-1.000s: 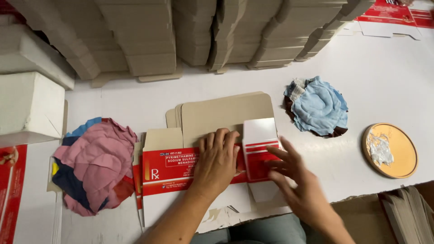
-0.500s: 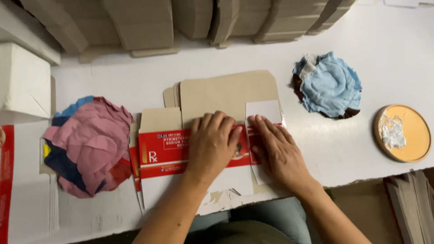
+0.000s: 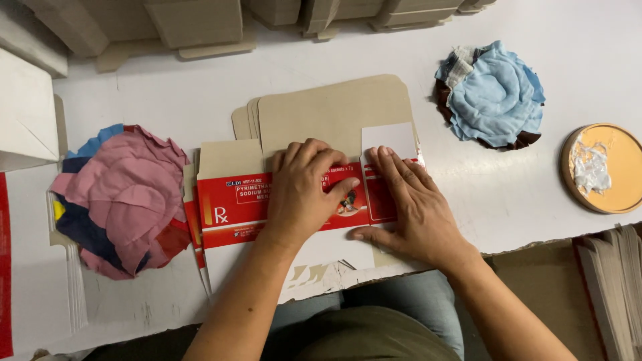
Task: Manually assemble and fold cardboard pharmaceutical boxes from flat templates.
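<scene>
Across the whole frame runs the white table, and everything I need sits within reach on it. Along the top edge stand stacks of flat cardboard blanks, pushed back so the middle stays free for work. At the left of the frame lies a pink and blue rag bundle; at the upper right lies a light blue rag bundle, and at the right edge a round orange lid with white paste waits, near enough for my right arm.

At the centre lies the flat red and white carton, printed side up, resting on a few unprinted brown blanks whose flaps show above it. Its long axis runs left to right across the frame, the red band stretching from centre left to centre right, with the brown flaps pointing toward the top of the frame and white flaps toward my body at the bottom.

My left hand lies palm down on the red band, fingers together and slightly curled, pinning the carton so it does not slide. My right hand is flat with fingers extended and close together, pressing the folded white end panel down against the carton, I judge to set the seam.
</scene>
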